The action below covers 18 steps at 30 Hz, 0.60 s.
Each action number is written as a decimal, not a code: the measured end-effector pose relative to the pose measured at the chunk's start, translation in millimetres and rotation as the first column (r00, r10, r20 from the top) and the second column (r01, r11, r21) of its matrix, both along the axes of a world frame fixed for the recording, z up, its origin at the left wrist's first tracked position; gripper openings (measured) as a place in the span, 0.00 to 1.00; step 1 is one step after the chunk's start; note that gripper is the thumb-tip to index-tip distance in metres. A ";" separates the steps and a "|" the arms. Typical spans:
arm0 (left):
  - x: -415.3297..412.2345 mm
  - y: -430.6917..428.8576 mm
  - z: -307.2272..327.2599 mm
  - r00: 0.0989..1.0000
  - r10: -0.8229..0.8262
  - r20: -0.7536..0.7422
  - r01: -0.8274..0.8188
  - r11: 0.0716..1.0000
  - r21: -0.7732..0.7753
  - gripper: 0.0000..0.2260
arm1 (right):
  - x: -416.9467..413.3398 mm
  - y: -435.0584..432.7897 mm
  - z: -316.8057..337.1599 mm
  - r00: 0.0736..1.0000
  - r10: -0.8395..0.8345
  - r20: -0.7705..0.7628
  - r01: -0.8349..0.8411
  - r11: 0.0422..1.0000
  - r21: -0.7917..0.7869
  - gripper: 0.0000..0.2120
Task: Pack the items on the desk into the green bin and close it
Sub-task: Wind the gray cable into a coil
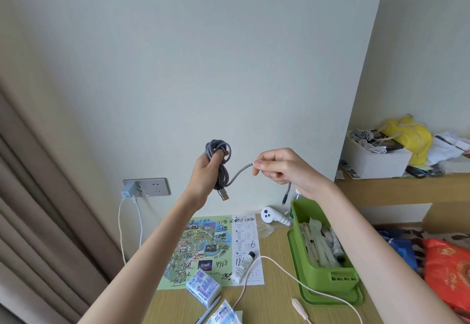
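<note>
Midway up the frame, both arms are raised in front of the pale wall, with a grey braided cable [218,153] stretched between them. The left hand [203,173] has its grip closed round the coiled part of the cable, fingers through the loops, and an orange-tipped plug [223,194] hangs just below the palm. The right hand [282,168] pinches the loose run of the same cable between thumb and forefinger, its other fingers curled; the tail drops under the wrist and ends in a small dark connector [285,198]. The cable is held well above the worktop [267,306], not in the bin. The green bin [323,276] stands open at the lower right of the frame, below the right forearm, and holds long wrapped sticks and small tubes. On the worktop at lower centre lies a printed map [203,247] with handwriting on it, a white tube [244,266] resting on its right edge, and a pink cord [279,269] that runs across to the bin's front. Blue-and-white tissue packs [203,288] lie at the bottom, and a white handheld device [273,215] lies by the wall. A charger [127,188] sits in the wall socket at left.
</note>
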<state>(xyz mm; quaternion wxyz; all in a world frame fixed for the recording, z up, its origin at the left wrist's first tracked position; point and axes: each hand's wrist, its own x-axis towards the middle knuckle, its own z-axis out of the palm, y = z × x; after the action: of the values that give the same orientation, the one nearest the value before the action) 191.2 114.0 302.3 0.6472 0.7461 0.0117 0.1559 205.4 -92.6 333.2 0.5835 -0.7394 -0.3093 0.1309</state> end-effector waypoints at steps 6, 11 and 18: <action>-11.7 -13.2 0.3 0.951 -0.296 -0.091 0.307 0.938 0.157 0.22 | 2.6 9.4 2.1 0.993 -0.081 0.090 0.083 0.996 -0.014 0.14; -18.7 -21.6 1.5 0.851 -0.493 -0.182 0.523 0.830 0.195 0.14 | 5.2 9.6 0.1 0.978 -0.115 0.174 0.122 0.992 -0.029 0.11; -17.5 -23.1 -1.3 0.826 -0.515 -0.228 0.552 0.821 0.146 0.05 | 9.6 4.0 -3.7 0.941 -0.224 0.253 0.224 0.974 0.030 0.11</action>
<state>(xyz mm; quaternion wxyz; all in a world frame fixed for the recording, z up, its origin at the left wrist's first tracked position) 173.7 90.9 300.9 0.5804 0.7930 -0.1566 -0.0992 215.0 -88.6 329.5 0.5503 -0.7802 -0.2957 -0.0324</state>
